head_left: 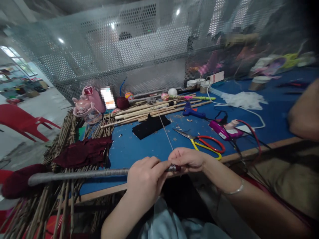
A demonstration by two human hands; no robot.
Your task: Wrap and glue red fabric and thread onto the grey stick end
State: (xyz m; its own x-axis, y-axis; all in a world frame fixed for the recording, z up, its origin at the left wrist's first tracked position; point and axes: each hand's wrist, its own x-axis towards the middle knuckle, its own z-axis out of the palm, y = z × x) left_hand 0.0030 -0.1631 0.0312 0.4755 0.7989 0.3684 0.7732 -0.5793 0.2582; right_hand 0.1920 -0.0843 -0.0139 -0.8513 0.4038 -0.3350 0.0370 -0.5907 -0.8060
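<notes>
A long stick wrapped in grey yarn [99, 173] lies level across the table's front edge, a dark red rounded head [18, 182] at its left end. My left hand [146, 177] is closed around the stick near its right end. At the tip, the fingers of my right hand [188, 159] pinch the dark red end, which shows grey strands wound over it. A thin grey strand of yarn [164, 127] runs taut from a grey yarn ball [151, 100] down to my right hand. Scissors [199, 139] with red and yellow handles lie beyond that hand.
Black cloth [151, 126], wooden sticks [139, 113] and a blue glue gun [193, 111] lie on the blue table [124, 146]. Dark red cloth [84, 151] rests on bundled twigs at left. A purple device [221, 129] with cables sits right. Another person's arm [305, 111] reaches in.
</notes>
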